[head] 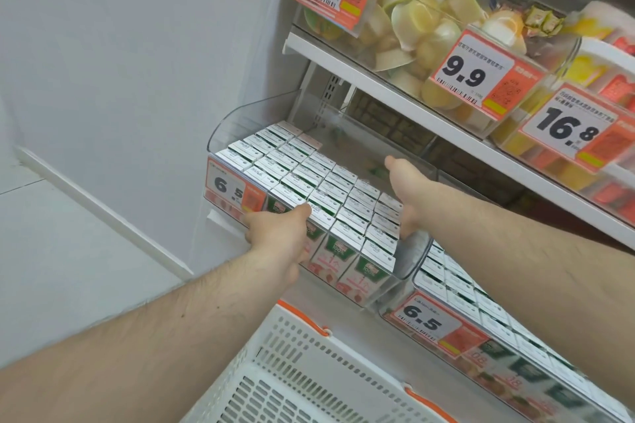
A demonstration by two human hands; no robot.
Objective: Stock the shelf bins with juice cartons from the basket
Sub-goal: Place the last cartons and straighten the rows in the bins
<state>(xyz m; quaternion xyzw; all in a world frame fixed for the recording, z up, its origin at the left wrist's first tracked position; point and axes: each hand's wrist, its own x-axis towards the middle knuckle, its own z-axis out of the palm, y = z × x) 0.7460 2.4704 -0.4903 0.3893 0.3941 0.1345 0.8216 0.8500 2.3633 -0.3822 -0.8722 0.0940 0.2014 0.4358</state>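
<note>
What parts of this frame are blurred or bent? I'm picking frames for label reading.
Head view: the 16.8 price tag and lower-right cartons are smeared; shelf edge bows from wide-angle distortion; the 6.5 tag reads sharply.

A person reaches both bare arms toward a clear plastic bin packed with rows of juice cartons. The left hand grips the bin's front edge, thumb on top of the cartons, beside a price tag reading 6.5. The right hand holds the bin's right side wall, thumb stretched along its upper rim. A second carton-filled bin sits just to the right. Below stands a white slotted basket with orange trim. On the shelf above are tubs of yellow snacks behind 9.9 and 16.8 tags.
</note>
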